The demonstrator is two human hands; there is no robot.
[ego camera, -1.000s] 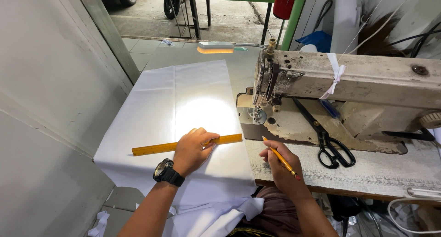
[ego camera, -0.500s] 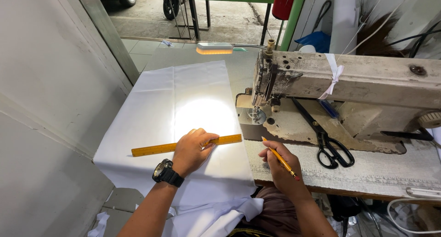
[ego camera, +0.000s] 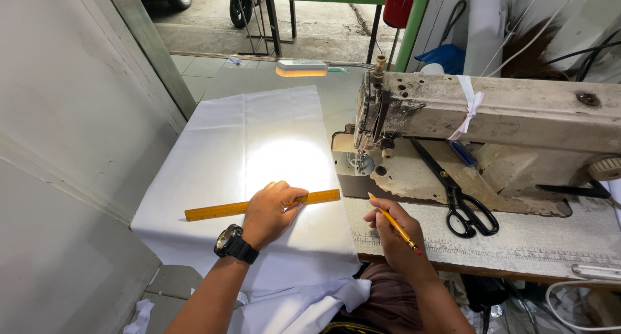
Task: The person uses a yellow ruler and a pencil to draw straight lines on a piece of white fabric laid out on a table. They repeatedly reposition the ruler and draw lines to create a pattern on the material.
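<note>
One ruler (ego camera: 262,204), yellow, lay flat across one white cloth (ego camera: 259,153) spread on table. Left hand (ego camera: 270,211) pressed down on ruler near its middle, fingers curled over it, one black watch (ego camera: 233,243) on wrist. Right hand (ego camera: 394,233) rested at table edge just right of cloth, fingers closed around one pencil (ego camera: 393,222), tip pointing toward ruler's right end. One sewing machine (ego camera: 491,133) behind. One pair of black scissors (ego camera: 459,201) on machine bed. One lamp (ego camera: 301,67) lit above cloth.
</note>
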